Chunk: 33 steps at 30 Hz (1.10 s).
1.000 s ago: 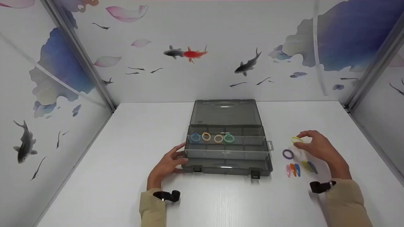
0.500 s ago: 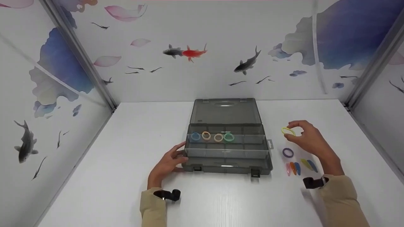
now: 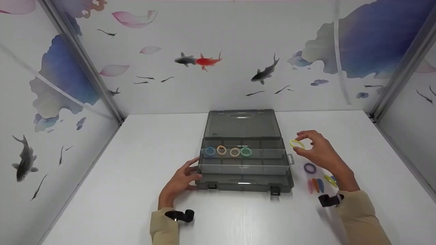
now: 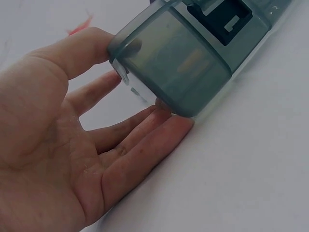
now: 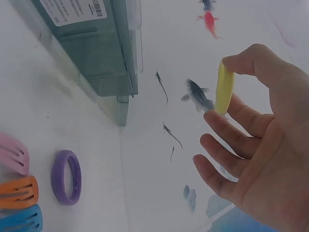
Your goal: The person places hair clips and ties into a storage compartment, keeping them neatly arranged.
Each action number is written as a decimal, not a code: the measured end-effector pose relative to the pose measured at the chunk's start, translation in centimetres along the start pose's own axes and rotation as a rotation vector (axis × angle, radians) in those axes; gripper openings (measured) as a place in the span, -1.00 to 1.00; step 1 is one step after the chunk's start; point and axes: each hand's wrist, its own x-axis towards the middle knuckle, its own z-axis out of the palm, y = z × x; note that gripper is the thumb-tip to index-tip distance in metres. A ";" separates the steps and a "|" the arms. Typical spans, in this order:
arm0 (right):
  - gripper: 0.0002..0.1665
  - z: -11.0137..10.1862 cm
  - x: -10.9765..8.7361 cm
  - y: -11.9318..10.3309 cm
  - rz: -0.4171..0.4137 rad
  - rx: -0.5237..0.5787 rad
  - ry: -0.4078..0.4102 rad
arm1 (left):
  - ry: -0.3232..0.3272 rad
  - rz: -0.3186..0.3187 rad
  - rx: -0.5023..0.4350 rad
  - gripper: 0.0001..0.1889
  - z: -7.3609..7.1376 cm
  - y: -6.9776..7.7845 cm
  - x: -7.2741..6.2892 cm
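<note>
My right hand (image 3: 320, 149) pinches a yellow hair tie (image 3: 292, 144) between thumb and fingertips, raised over the table just right of the box. In the right wrist view the yellow hair tie (image 5: 224, 91) is seen edge-on. My left hand (image 3: 180, 180) grips the left front corner of a grey translucent compartment box (image 3: 245, 187), its lid open toward the wall. The left wrist view has thumb and fingers around that box corner (image 4: 178, 72). Blue (image 3: 210, 151), orange (image 3: 221, 146), beige (image 3: 235, 156) and green (image 3: 246, 156) hair ties sit along the back row.
A purple hair tie (image 3: 310, 168) lies right of the box. Nearer the front are pink (image 3: 310, 186), orange (image 3: 315, 185) and blue (image 3: 321, 185) hair clips, plus a yellow hair clip (image 3: 330, 181) beside a partly hidden one. Printed walls surround the table.
My right hand has lifted the yellow hair tie off to the left, closer to the box. The left hand stays at the box corner.
</note>
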 end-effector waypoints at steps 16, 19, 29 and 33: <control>-0.70 2.1 4.6 -4.0 -0.042 -0.069 -0.180 | 0.018 -0.001 0.017 -0.25 0.0 0.1 0.0; -0.69 2.6 5.5 -4.7 -0.048 -0.093 -0.217 | 0.025 -0.001 0.017 -0.25 0.1 0.2 -0.1; -0.68 3.4 7.8 -5.7 -0.121 -0.160 -0.292 | 0.055 -0.018 0.017 -0.27 0.3 0.3 -0.1; -0.65 3.8 8.1 -6.0 -0.095 -0.171 -0.316 | 0.044 -0.009 0.020 -0.26 0.2 0.1 0.0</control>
